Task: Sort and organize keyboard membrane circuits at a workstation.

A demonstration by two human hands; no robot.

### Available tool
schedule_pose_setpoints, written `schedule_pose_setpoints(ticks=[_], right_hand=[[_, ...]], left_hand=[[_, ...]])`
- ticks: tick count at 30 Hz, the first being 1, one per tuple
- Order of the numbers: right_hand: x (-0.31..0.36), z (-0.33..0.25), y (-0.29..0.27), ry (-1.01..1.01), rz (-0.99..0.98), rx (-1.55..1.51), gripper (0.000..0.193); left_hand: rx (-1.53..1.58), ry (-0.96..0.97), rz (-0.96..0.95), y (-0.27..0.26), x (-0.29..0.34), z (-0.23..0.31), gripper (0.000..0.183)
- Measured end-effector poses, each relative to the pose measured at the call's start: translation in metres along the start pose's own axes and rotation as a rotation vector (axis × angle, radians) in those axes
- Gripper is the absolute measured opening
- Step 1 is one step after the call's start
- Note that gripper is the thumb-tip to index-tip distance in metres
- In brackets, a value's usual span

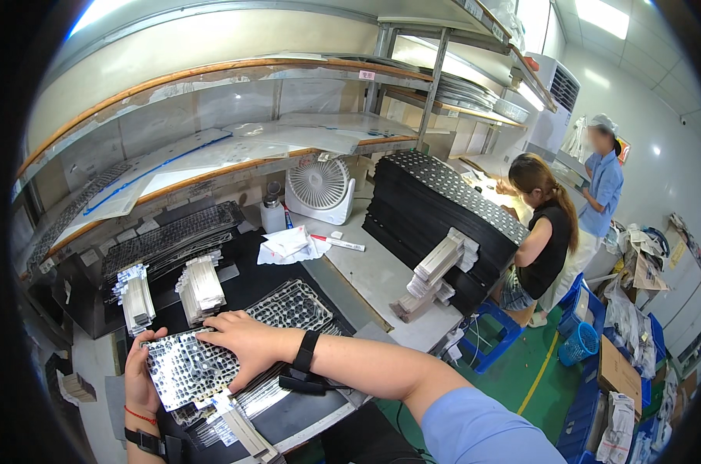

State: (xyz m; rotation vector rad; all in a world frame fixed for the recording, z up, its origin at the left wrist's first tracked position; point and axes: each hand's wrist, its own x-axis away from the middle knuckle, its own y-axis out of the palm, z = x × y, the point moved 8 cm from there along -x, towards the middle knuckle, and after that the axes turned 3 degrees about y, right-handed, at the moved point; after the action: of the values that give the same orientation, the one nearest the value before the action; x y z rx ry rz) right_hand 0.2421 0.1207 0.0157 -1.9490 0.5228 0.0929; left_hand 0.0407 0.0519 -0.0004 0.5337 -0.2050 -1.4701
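Note:
A light perforated metal plate point(192, 371), dotted with rows of holes, lies tilted at the front left. My left hand point(139, 375) wraps round its left edge, fingers at the far corner. Across its right end my right hand point(254, 348) spreads, fingers by the far corner and thumb by the near one. Beneath and right of it is a stack of perforated plates point(292, 305), partly covered by my right forearm. A bundle of flat metal strips point(242, 429) rests at the plate's near side. Further bundles of strips point(201, 290) stand behind my hands.
A white fan point(318, 189) and white papers point(292, 246) sit behind the work area. To the right rises a tall black stack of dotted sheets point(443, 201). Beyond it are a seated person point(544, 224) and a standing person point(602, 185). Shelves point(234, 69) overhang the bench.

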Motion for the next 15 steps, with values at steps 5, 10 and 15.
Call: schedule_pose_setpoints(ticks=[5, 10, 15], right_hand=[[-0.0003, -0.0012, -0.0007, 0.003, -0.007, -0.004, 0.112], [-0.0002, -0.0016, -0.0011, 0.009, -0.015, -0.001, 0.112], [0.0007, -0.0023, -0.0019, -0.005, 0.002, 0.009, 0.113]], left_hand=[[-0.001, -0.001, 0.008, 0.0006, 0.0009, 0.0008, 0.034], [-0.001, 0.002, -0.002, 0.0001, 0.0007, 0.0005, 0.034], [0.008, 0.000, 0.008, -0.0001, 0.0007, -0.0006, 0.034]])
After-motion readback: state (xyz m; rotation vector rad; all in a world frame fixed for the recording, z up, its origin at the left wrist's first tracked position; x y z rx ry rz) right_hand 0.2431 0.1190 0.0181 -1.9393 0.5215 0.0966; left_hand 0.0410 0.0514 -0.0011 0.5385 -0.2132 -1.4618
